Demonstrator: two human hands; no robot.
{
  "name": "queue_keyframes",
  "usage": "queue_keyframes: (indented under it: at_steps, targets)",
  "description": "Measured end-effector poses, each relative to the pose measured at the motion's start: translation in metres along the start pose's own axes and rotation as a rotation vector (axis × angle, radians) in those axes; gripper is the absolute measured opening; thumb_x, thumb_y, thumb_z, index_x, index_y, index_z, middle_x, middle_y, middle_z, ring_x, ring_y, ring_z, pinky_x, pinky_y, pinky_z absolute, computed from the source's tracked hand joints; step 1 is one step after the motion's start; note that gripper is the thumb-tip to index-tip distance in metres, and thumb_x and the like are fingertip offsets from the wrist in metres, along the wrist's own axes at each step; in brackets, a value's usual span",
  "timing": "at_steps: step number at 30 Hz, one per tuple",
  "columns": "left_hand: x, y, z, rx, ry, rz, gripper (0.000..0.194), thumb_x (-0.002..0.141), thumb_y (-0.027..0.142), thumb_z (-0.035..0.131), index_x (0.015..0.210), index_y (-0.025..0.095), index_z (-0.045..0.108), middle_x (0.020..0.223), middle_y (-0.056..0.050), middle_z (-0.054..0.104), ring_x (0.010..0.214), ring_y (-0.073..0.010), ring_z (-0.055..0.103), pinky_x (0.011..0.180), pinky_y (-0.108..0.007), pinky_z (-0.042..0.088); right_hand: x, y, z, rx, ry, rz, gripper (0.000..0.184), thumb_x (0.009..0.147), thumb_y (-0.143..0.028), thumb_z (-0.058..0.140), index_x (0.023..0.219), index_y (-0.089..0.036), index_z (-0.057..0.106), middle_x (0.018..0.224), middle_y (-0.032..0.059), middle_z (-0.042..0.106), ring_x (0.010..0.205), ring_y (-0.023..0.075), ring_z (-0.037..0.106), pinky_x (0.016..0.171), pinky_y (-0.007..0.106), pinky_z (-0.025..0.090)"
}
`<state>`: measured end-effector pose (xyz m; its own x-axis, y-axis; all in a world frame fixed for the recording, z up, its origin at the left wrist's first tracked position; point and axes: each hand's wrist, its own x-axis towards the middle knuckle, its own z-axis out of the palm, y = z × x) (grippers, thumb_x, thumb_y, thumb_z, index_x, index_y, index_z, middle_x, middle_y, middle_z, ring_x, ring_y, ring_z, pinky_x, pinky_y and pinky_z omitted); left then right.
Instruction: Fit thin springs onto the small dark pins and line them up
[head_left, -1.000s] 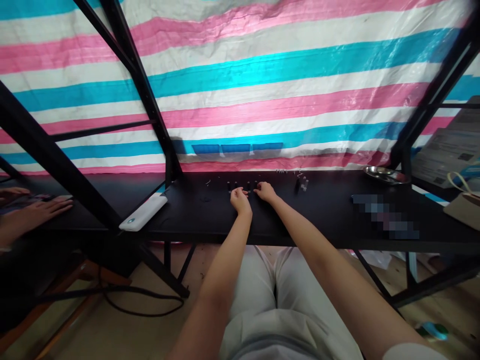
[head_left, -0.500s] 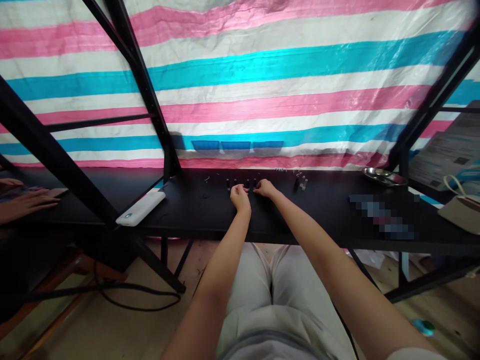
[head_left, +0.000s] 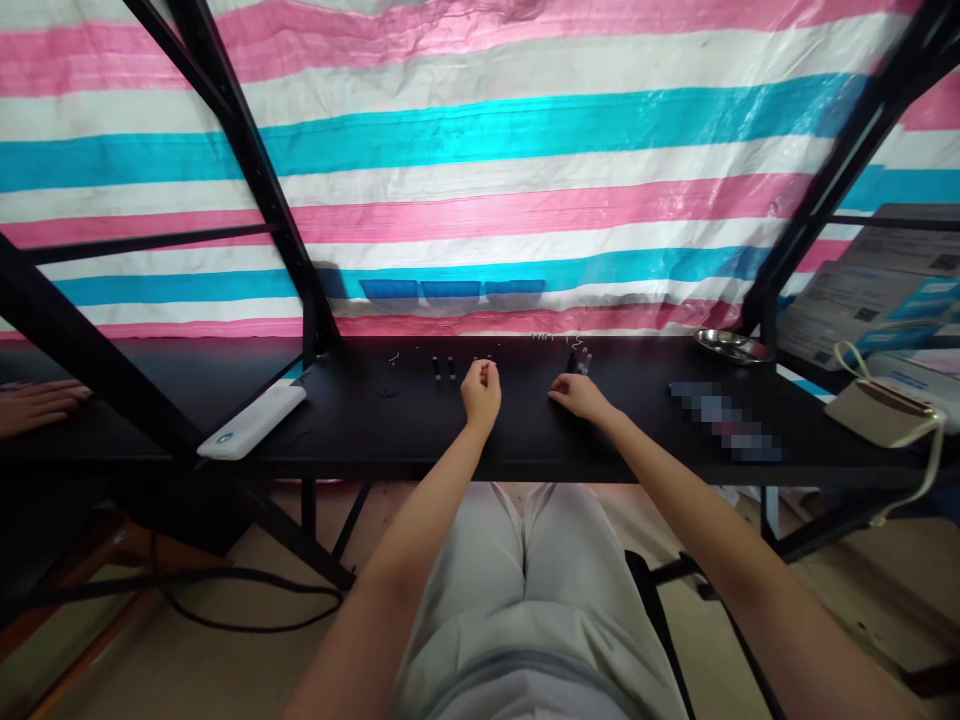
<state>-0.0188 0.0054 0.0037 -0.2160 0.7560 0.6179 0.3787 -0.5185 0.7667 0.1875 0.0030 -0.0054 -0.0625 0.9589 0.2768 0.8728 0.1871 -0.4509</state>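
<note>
The right hand [head_left: 581,397] has travelled away from the row of small dark cylinders and now rests low over the bench [head_left: 525,425], just in front of a small group made up of a dark piece [head_left: 572,362] and some clear pieces [head_left: 586,362]. The left hand [head_left: 480,393] has shifted a little rightward along the row, so the two hands, side by side half a second ago, are clearly apart; as I judge it, the handling is now split between two spots instead of centred on the row. The left pair of cylinders [head_left: 451,368] shows fully, just left of the left hand, while the right pair of cylinders [head_left: 489,358] is mostly hidden behind its fingers, only the tops showing. All four appear to keep their places on the bench. The left hand's fingers are curled inward toward the thumb, and I cannot tell whether something is pinched there. The right hand is bent palm-down with its fingertips near the bench surface, left of the group; whether it grips a piece, or touches that group at all, cannot be made out. Tiny white bits [head_left: 541,337] lie along the bench's back edge, beyond both hands.
</note>
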Motion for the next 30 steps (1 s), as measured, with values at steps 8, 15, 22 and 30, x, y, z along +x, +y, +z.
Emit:
queue_keyframes:
  at_steps: [8,15,22,30]
  targets:
    - [0.001,0.039,0.062,0.4,-0.667,0.438,0.047,0.082,0.02,0.047,0.129,0.021,0.046,0.108,-0.009,0.059,0.1,-0.0215,0.053,0.088,-0.032,0.043,-0.005,0.057,-0.035,0.137,0.239,0.282,0.014,0.072,-0.025,0.061,0.081,-0.016,0.068,0.079,0.0052,0.069,0.075,0.0163,0.062,0.069,0.024,0.045]
    - [0.007,0.036,0.121,0.645,-0.879,0.213,0.065,0.082,0.019,0.048,0.143,0.023,0.024,0.126,-0.016,0.048,0.115,-0.0308,0.046,0.088,-0.044,0.042,0.006,0.07,-0.015,0.038,0.214,0.318,0.024,0.073,-0.026,0.06,0.095,-0.015,0.065,0.086,0.0063,0.067,0.079,0.0168,0.061,0.071,0.026,0.044]
    - [0.004,0.033,0.129,0.719,-0.766,0.353,0.037,0.088,0.015,0.04,0.123,0.016,0.049,0.112,-0.015,0.056,0.103,-0.0266,0.053,0.082,-0.039,0.044,0.024,0.071,-0.008,-0.098,0.167,0.353,0.03,0.076,-0.036,0.059,0.097,-0.016,0.064,0.093,0.0092,0.065,0.088,0.0205,0.06,0.072,0.029,0.043]
    - [0.008,0.028,0.103,0.571,-0.627,0.422,0.018,0.087,0.017,0.045,0.097,0.017,0.06,0.094,-0.009,0.063,0.089,-0.0207,0.057,0.076,-0.031,0.045,0.032,0.058,-0.009,-0.102,0.168,0.454,0.03,0.076,-0.04,0.059,0.097,-0.019,0.065,0.101,0.0099,0.065,0.097,0.0242,0.059,0.079,0.034,0.042]
